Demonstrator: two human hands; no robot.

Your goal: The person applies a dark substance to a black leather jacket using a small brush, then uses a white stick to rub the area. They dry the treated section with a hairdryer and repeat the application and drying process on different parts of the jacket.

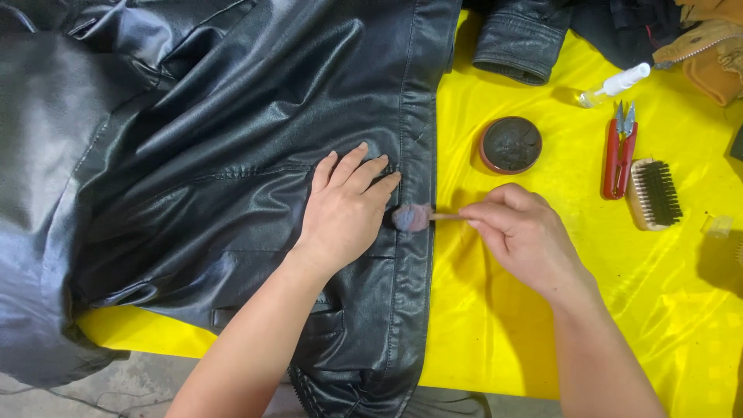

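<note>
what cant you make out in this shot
Head view only:
- Small brush: its handle is hidden inside the right hand; the tip is blurred.
- Black leather jacket: cut off by the top and left edges; the left hand covers part of the seam.
- Tan item: cut off at the top right corner.

Bare yellow sheet (495,325) below right hand (522,236), tin (511,145) above

A glossy black leather jacket (232,155) lies spread flat over the left side of the yellow-covered table (503,325), its front edge running down the middle, where a small brush (414,217) touches it.
</note>
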